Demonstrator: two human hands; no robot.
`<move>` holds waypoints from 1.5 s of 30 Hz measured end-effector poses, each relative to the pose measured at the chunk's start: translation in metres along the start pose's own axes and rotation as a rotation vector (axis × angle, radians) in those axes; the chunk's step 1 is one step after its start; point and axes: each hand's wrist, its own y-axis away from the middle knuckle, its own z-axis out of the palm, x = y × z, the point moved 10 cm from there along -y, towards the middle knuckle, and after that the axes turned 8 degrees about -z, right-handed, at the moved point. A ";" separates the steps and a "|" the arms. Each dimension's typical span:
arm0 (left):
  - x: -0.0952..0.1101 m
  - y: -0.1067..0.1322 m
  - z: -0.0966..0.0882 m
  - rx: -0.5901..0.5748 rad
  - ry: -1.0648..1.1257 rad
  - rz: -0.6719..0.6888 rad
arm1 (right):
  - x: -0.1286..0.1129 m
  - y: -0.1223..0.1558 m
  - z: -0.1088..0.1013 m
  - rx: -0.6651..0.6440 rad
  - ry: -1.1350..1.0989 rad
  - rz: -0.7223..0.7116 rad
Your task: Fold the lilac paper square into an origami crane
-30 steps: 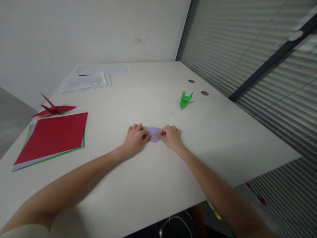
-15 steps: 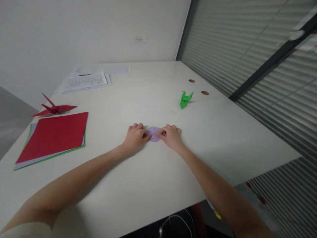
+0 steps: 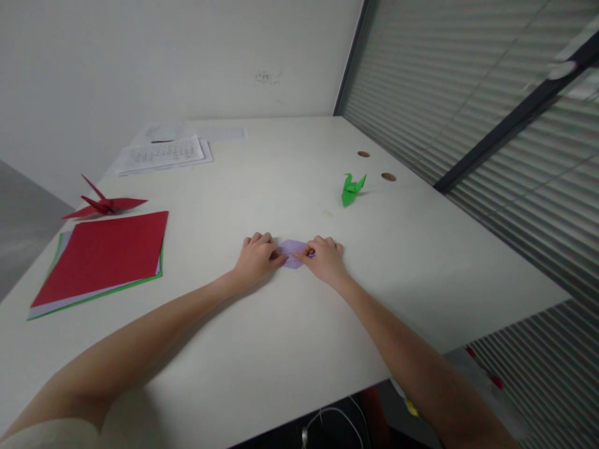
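Observation:
A small folded piece of purple origami paper (image 3: 292,247) lies on the white table between my two hands. My left hand (image 3: 258,255) grips its left end, the thumb pressed on top and the other fingers curled. On the other side my right hand (image 3: 325,257) pinches the right end between thumb and fingers. Creases run across the middle of the paper, and both of its ends are partly hidden under my fingers. Beyond my right hand stands a green paper crane (image 3: 350,190).
At the left lies a stack of square sheets, a red sheet (image 3: 105,252) on top with purple and green below. Behind it sits a red paper crane (image 3: 105,204). Written papers (image 3: 163,154) lie farther back. Window blinds (image 3: 468,93) border the table's right side, near two round holes.
Both hands stay on the purple paper with almost no movement. The whole view has shifted very slightly.

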 end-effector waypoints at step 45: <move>0.001 0.001 -0.001 -0.029 -0.037 0.019 | 0.003 -0.006 0.005 -0.053 0.003 0.033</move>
